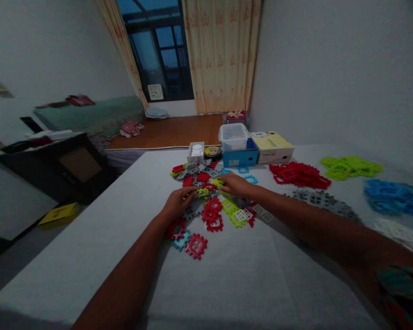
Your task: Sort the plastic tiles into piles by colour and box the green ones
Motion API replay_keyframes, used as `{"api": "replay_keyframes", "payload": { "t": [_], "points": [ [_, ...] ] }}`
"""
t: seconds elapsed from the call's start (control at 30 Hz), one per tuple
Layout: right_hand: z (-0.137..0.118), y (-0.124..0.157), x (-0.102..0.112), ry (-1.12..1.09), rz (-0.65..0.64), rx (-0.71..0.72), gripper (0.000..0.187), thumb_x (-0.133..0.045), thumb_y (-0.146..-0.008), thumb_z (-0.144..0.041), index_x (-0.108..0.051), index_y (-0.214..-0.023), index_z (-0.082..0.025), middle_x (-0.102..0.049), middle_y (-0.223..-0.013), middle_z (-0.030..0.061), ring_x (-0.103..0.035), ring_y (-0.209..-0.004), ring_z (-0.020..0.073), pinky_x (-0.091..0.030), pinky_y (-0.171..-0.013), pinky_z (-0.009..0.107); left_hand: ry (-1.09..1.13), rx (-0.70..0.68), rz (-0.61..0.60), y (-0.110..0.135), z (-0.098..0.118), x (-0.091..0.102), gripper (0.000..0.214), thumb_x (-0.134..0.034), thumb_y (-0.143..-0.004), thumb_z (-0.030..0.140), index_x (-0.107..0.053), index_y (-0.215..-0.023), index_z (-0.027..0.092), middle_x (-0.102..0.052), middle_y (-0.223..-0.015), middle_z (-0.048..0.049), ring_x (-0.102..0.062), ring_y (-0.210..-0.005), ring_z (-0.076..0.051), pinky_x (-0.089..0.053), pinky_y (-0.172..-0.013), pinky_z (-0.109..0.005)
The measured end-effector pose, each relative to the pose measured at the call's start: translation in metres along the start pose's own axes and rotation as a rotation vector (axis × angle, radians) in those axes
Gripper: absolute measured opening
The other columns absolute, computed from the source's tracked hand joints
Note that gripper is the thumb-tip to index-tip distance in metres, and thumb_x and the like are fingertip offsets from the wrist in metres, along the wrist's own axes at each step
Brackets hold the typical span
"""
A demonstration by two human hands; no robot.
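A dark sleeve [399, 285], patterned in teal and red, was noted on the right arm [313, 224]. The left forearm [127, 263], left hand [179, 203] and right hand [237, 185] were found bare.

No readable text (label [233, 162] blurry)

Dim, hazy view, dull blue window [168, 57], soft shadows, blurred and wide-angle-distorted edges.
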State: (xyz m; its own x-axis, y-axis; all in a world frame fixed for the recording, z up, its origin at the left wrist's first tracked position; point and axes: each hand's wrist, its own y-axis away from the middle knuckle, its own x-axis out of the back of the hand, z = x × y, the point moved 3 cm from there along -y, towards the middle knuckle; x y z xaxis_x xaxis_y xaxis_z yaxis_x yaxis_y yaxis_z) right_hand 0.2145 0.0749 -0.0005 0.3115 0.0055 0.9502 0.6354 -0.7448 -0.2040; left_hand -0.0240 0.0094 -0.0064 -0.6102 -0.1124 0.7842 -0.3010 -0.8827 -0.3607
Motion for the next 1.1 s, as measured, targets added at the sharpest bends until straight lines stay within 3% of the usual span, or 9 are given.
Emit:
{"api": "replay_keyframes", "payload": {
  "t": [0.13,0.33,0.43,0.57,0.67,0.87,1.0,1.1],
  "points": [
    [-0.005,-0.010,-0.010,0.124,-0.072,-0.066,0.032,-0.053,-0.090,-0.033,-0.064,-0.113,-0.015,-0.066,-0.115,0.0125,-0.057,-0.107,0.0258,-0.040,-0.087,0.032,0.059,0.035,0.025,0.002,-0.007,0.004,0.036,-0.050,-0.090,0.043,-0.069,-0.112,0.021,-0.073,-0.107,-0.0059,-0.067,-0.094,-0.021,-0.052,-0.087,-0.033],
    [-0.012,0.010,0.000,0.187,-0.061,0.001,0.031,-0.048,-0.091,-0.030,-0.064,-0.117,-0.023,-0.069,-0.110,0.0085,-0.062,-0.098,0.0224,-0.041,-0.080,0.028,0.266,-0.229,-0.247,0.003,0.009,-0.003,0.030,-0.063,-0.082,0.047,-0.076,-0.093,0.022,-0.072,-0.106,-0.0080,-0.064,-0.102,-0.022,-0.048,-0.095,-0.035],
    [-0.003,0.018,0.012,0.167,0.039,-0.042,0.031,-0.048,-0.090,-0.027,-0.066,-0.115,-0.023,-0.070,-0.106,0.0090,-0.063,-0.094,0.0230,-0.042,-0.079,0.030,0.270,-0.203,-0.236,0.002,0.008,-0.001,0.033,-0.059,-0.084,0.049,-0.076,-0.090,0.021,-0.073,-0.105,-0.0082,-0.064,-0.101,-0.022,-0.049,-0.094,-0.035],
    [0.025,0.024,0.030,-0.143,0.292,-0.177,0.024,-0.053,-0.088,-0.025,-0.069,-0.104,-0.020,-0.072,-0.099,0.0071,-0.064,-0.091,0.0207,-0.045,-0.080,0.031,0.199,0.019,0.009,0.000,-0.014,0.012,0.044,-0.052,-0.085,0.056,-0.074,-0.094,0.019,-0.074,-0.100,-0.0073,-0.067,-0.095,-0.022,-0.050,-0.090,-0.035],
    [0.049,0.031,0.033,-0.484,0.339,-0.270,0.021,-0.057,-0.084,-0.027,-0.068,-0.098,-0.017,-0.072,-0.090,0.0053,-0.066,-0.080,0.0177,-0.049,-0.073,0.029,0.151,0.125,0.117,0.000,-0.029,0.021,0.050,-0.050,-0.083,0.061,-0.074,-0.093,0.018,-0.075,-0.096,-0.0062,-0.068,-0.091,-0.023,-0.051,-0.087,-0.034],
    [0.082,0.060,0.028,-0.900,0.300,-0.435,0.025,-0.069,-0.074,-0.030,-0.065,-0.094,-0.016,-0.069,-0.074,0.0018,-0.064,-0.067,0.0141,-0.052,-0.063,0.026,0.121,0.159,0.114,-0.001,-0.028,0.017,0.057,-0.050,-0.078,0.068,-0.074,-0.091,0.017,-0.075,-0.095,-0.0071,-0.068,-0.090,-0.024,-0.052,-0.086,-0.034],
    [0.079,0.073,0.027,-1.167,0.223,-0.465,0.035,-0.079,-0.065,-0.025,-0.061,-0.094,-0.017,-0.068,-0.078,0.0021,-0.066,-0.068,0.0143,-0.056,-0.063,0.028,0.075,0.163,0.089,-0.001,-0.023,0.014,0.058,-0.048,-0.079,0.069,-0.074,-0.092,0.018,-0.075,-0.096,-0.0072,-0.068,-0.092,-0.024,-0.052,-0.088,-0.035],
    [0.075,0.077,0.039,-1.208,0.245,-0.414,0.035,-0.079,-0.064,-0.025,-0.061,-0.093,-0.018,-0.068,-0.083,0.0023,-0.066,-0.073,0.0137,-0.056,-0.063,0.026,0.034,0.164,0.102,-0.001,-0.024,0.018,0.060,-0.047,-0.078,0.070,-0.074,-0.092,0.018,-0.075,-0.097,-0.0073,-0.069,-0.093,-0.024,-0.052,-0.089,-0.035]
  ]
}}
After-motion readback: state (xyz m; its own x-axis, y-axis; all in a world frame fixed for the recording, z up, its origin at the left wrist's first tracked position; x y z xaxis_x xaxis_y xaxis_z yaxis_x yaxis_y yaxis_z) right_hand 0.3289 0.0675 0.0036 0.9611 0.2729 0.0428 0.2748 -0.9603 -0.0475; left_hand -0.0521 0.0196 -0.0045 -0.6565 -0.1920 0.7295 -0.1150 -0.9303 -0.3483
